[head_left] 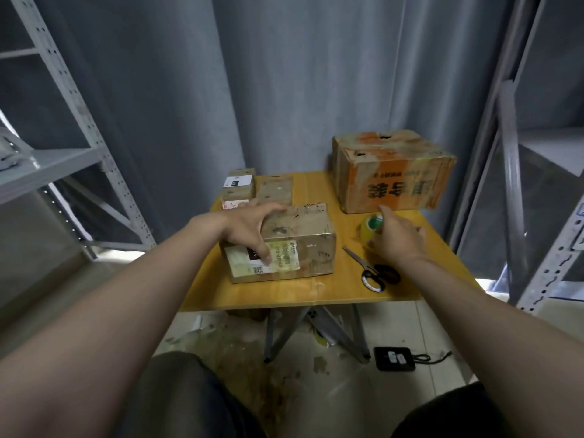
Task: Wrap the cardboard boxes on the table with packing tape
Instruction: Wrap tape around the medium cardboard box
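Note:
A brown cardboard box [303,241] with a white and yellow label on its front lies in the middle of the yellow table [284,295]. My left hand [249,229] grips its left top edge, thumb down over the label. To the right stands a roll of clear packing tape [370,228] with a green core. My right hand [396,238] curls round that roll from the near side and hides much of it. A bigger orange-printed box [395,172] stands at the table's back right. Small boxes [240,188] and a flat brown one [274,191] sit at the back left.
Black-handled scissors [373,270] lie on the table just below my right hand. Grey metal shelving [79,128] stands at the left and more grey shelving [518,184] at the right. A grey curtain hangs behind. A black device [394,358] with a cord lies on the dirty floor.

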